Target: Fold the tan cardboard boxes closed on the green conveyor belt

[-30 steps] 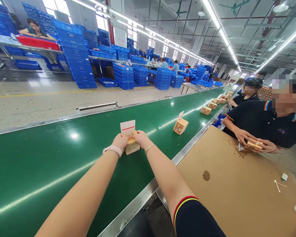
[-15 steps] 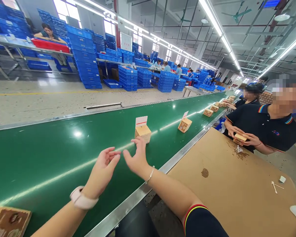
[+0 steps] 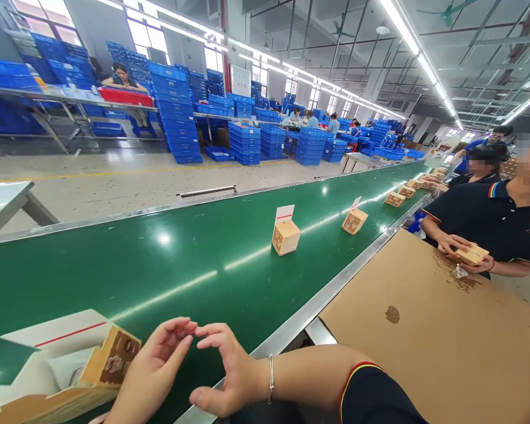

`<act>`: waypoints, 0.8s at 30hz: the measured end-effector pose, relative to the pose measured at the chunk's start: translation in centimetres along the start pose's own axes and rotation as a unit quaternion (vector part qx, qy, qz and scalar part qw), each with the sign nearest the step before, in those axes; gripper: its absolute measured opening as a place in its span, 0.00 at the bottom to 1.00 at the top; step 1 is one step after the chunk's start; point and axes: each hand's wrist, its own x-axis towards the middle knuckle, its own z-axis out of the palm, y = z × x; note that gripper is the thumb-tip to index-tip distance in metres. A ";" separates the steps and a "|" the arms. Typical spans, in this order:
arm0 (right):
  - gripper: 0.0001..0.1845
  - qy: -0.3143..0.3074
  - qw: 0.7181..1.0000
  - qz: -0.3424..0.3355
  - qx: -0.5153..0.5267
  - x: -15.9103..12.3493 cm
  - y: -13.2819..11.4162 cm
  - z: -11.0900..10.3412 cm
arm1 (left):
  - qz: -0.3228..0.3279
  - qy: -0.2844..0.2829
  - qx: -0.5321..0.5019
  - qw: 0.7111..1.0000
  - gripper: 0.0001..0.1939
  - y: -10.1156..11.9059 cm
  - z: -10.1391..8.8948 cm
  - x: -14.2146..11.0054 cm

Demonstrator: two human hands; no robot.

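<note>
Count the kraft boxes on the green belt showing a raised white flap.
3: one box by the left hand, one along the belt, one beyond it; farther boxes are too small to tell.

I'm making out no legible text right now: the open carton's brown printed panel (image 3: pixel 115 356) at 8 o'clock is showing only blurred small print, and the white wall sign (image 3: pixel 241 80) near 12 o'clock is carrying reddish lettering too small to read.

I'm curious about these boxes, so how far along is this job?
Done-looking: a closed cardboard box stands on the green conveyor belt, a white card sticking up. In hand: nothing; the left hand and right hand are empty. Left: the open box beside the left hand, its white insert showing.
</note>
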 end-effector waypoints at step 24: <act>0.30 -0.042 0.997 0.053 0.044 -1.8 -0.4 2.7 | 0.153 -0.011 -0.071 0.986 0.15 1.2 0.0 -3.6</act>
